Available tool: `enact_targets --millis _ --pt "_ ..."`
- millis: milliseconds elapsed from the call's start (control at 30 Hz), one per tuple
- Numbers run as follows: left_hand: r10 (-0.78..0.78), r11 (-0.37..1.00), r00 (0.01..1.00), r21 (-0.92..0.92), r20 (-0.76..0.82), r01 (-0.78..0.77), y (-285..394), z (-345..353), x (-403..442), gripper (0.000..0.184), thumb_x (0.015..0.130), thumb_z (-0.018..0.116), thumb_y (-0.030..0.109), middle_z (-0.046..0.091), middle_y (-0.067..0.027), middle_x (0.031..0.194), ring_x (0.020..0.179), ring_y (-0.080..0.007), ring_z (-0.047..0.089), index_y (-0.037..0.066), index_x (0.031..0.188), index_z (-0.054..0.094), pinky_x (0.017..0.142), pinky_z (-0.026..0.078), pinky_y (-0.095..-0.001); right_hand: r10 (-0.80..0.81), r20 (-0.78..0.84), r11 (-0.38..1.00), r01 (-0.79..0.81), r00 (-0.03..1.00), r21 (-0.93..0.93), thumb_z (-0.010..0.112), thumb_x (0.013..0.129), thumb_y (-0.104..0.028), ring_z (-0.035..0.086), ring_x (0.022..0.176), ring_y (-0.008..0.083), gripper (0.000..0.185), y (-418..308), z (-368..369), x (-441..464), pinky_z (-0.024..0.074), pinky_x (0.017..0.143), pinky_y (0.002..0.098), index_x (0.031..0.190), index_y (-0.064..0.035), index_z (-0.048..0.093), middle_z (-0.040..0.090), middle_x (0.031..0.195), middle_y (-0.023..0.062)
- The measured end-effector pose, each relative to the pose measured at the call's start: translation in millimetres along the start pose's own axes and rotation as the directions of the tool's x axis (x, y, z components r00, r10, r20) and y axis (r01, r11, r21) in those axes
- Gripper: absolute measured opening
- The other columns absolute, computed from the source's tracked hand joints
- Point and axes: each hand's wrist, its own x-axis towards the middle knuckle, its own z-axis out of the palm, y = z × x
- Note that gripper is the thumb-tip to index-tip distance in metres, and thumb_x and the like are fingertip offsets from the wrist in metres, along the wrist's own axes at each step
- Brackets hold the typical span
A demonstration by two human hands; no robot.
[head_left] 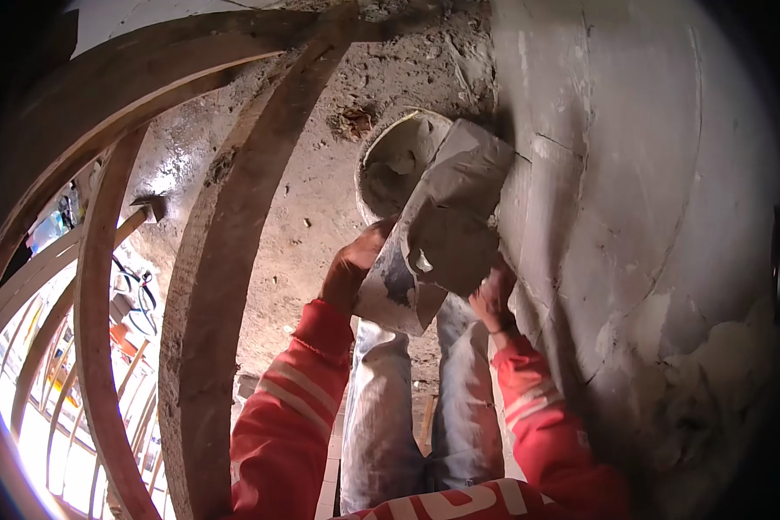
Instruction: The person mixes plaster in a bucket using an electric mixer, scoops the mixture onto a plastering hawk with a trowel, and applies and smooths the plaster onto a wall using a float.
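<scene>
My left hand (360, 263) grips the left edge of a long grey, plaster-smeared trough-like piece (472, 163), its fingers partly hidden behind it. The piece slants over the right side of a round bucket (399, 160), which has grey paste inside. A squarish grey slab or board (451, 247), coated with paste, lies across the piece's lower right part. My right hand (496, 297) is closed at the lower right edge of this slab. Whether the slab is a tool or a lump of paste on one is unclear.
Curved-looking wooden beams (225, 251) stand at the left, with bright clutter beyond them. A grey plastered wall (641, 173) rises close on the right. The dusty floor (277, 260) has small debris. My legs (381, 399) are below my hands.
</scene>
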Motion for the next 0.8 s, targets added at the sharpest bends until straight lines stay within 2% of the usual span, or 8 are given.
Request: enact_targets --millis 67,200,333,367,467,533,700,800 --pt "-0.205 0.963 0.978 -0.184 -0.029 0.197 -0.5 1.1 0.3 0.07 0.08 0.078 0.018 0.056 -0.0161 0.136 0.121 -0.0252 0.055 -0.006 0.139 0.047 0.105 0.043 -0.0355 -0.018 -0.047 1.0 0.018 0.999 -0.002 0.072 0.074 -0.005 0.061 0.087 0.0365 0.043 5.0 10.2 18.4 0.051 0.073 0.0446 0.113 -0.0083 0.056 0.06 0.098 0.0152" --pt "-0.265 0.935 0.963 -0.258 -0.046 0.245 10.4 6.0 -10.5 0.07 0.08 0.078 0.018 0.056 -0.0142 0.136 0.12 -0.0235 0.055 -0.005 0.139 0.047 0.106 0.042 -0.0351 -0.058 -0.145 0.998 0.054 0.988 -0.032 0.074 0.077 -0.009 0.059 0.088 0.0343 0.034 10.2 16.7 42.3 0.05 0.072 0.0446 0.108 -0.009 0.06 0.057 0.098 0.0131" --pt "-0.402 0.841 0.914 -0.416 -0.052 0.346 26.9 14.6 -14.6 0.073 0.08 0.079 0.017 0.058 -0.0117 0.133 0.118 -0.0209 0.055 -0.004 0.141 0.045 0.104 0.043 -0.0335 0.012 -0.035 1.0 -0.012 0.999 -0.011 0.069 0.081 -0.008 0.058 0.094 0.036 0.029 53.4 34.7 11.6 0.0488 0.079 0.047 0.109 -0.0082 0.06 0.057 0.099 0.0147" --pt "-0.406 0.862 0.911 -0.361 -0.075 0.355 23.1 16.3 -21.4 0.073 0.081 0.079 0.017 0.058 -0.0109 0.133 0.117 -0.0202 0.056 -0.003 0.142 0.045 0.103 0.044 -0.0332 -0.014 -0.048 0.997 0.01 0.999 -0.071 0.068 0.082 -0.008 0.058 0.095 0.0366 0.028 55.4 29.4 6.4 0.0482 0.081 0.0479 0.109 -0.0079 0.06 0.057 0.099 0.0151" --pt "-0.402 0.782 0.916 -0.521 -0.002 0.342 39.9 6.0 -29.7 0.066 0.085 0.076 0.014 0.06 -0.0074 0.128 0.112 -0.0164 0.057 -0.002 0.141 0.046 0.098 0.047 -0.0324 0.295 0.001 0.938 -0.29 0.955 0.192 0.066 0.083 -0.007 0.057 0.102 0.0404 0.035 73.6 40.6 -23.6 0.047 0.084 0.0508 0.117 -0.0057 0.054 0.057 0.106 0.0186" --pt "-0.264 0.714 0.964 -0.672 -0.002 0.194 33.2 -2.2 -37.6 0.059 0.087 0.072 0.011 0.061 -0.007 0.126 0.109 -0.016 0.059 -0.003 0.139 0.048 0.095 0.049 -0.0321 0.386 0.095 0.896 -0.349 0.917 -0.276 0.065 0.084 -0.007 0.057 0.104 0.041 0.041 45.5 9.4 -20.5 0.0477 0.084 0.0501 0.122 -0.0053 0.05 0.056 0.11 0.0193" --pt "-0.144 0.837 0.968 -0.547 -0.206 0.008 45.9 3.5 -14.2 0.046 0.095 0.059 0.012 0.062 -0.0093 0.126 0.108 -0.0168 0.061 -0.003 0.137 0.049 0.095 0.051 -0.0329 0.186 0.078 0.982 -0.185 0.979 -0.018 0.067 0.085 -0.007 0.057 0.105 0.0395 0.046 12.1 45.3 11.0 0.0501 0.084 0.045 0.127 -0.0051 0.047 0.053 0.115 0.0201" --pt "-0.132 0.792 0.951 -0.606 -0.281 -0.07 79.2 19.5 19.6 0.041 0.101 0.049 0.019 0.061 -0.0102 0.129 0.112 -0.0191 0.061 0.001 0.139 0.049 0.097 0.05 -0.0354 0.134 -0.012 0.968 -0.128 0.991 0.216 0.061 0.09 -0.009 0.056 0.11 0.0354 0.043 -24.6 43.1 41.6 0.0478 0.092 0.041 0.131 -0.0044 0.048 0.055 0.119 0.0188"
